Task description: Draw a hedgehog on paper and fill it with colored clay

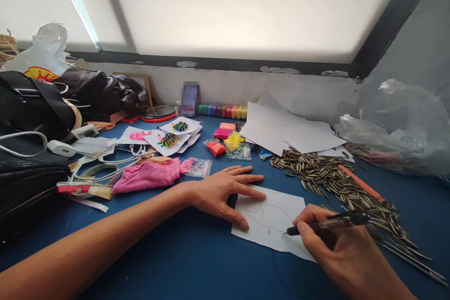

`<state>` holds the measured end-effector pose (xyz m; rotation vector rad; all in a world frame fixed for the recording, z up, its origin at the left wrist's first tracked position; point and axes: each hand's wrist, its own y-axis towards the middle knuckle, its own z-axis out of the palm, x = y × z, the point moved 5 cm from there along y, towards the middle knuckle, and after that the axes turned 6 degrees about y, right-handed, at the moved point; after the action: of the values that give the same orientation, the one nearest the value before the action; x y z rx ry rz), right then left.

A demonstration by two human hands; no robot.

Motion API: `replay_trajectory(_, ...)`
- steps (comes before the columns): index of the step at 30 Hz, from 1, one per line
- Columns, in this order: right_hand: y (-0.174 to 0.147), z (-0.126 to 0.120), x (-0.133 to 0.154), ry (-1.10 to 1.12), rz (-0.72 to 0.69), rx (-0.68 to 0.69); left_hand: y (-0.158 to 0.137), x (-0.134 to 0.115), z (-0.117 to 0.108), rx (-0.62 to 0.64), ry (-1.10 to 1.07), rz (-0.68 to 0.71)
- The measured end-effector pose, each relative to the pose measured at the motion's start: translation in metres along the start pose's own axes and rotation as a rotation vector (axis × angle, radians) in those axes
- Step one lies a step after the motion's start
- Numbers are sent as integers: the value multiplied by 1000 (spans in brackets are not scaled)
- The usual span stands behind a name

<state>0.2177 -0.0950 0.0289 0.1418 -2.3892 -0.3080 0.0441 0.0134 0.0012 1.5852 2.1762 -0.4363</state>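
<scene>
A sheet of white paper lies on the blue table, with a thin outline of a rounded animal-like shape and small zigzag feet drawn on it. My left hand is spread flat, its thumb and index finger resting on the paper's left side. Between the fingers of my right hand is a black pen, its tip at the paper beside the second zigzag mark. Just beyond my right hand spreads a heap of striped sunflower seeds.
An orange stick lies across the seeds, and a metal tool is at right. Behind are blank paper sheets, clay packets and decorated cards. A pink cloth, cables and black bags crowd the left. A plastic bag sits at right.
</scene>
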Motion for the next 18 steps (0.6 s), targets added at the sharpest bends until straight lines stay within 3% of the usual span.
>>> replay_trajectory(13,-1,1,1,10,11,36,0,0,0,-6,9,3)
replay_trajectory(18,1,-13,0,29,39,-53,0,0,0,0,20,-4)
